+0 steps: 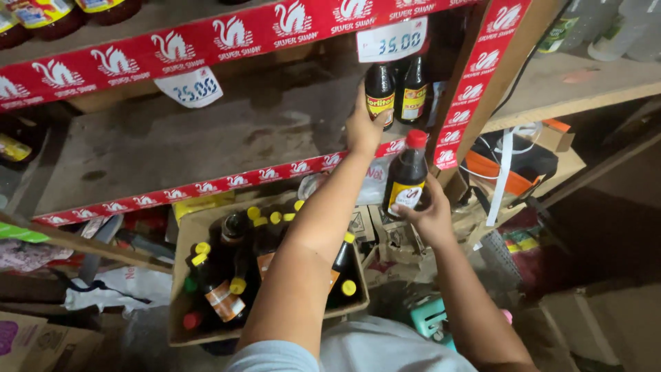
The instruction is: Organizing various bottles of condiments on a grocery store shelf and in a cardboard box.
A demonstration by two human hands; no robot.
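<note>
1. My left hand (pixel 363 127) is up at 12 o'clock. It is closed around a dark glass bottle with a yellow and red label (pixel 379 96) that stands on the grey wooden shelf with a red paper edge (pixel 206 131).
2. Just beside it, at 3 o'clock, stands another dark bottle with a yellow label (pixel 414 95). They look like they touch.
3. My right hand (pixel 428 213) grips a dark sauce bottle with a red cap (pixel 407 176) from below, lower down, in the air in front of the shelf edge.
4. At 7 o'clock, a brown cardboard box (pixel 182 289) holds more dark bottles with yellow caps (pixel 237 284).
5. I think a bump from my left hand could tip the neighbour bottle. The held bottle could slip and fall on the box, because glass is smooth.
</note>
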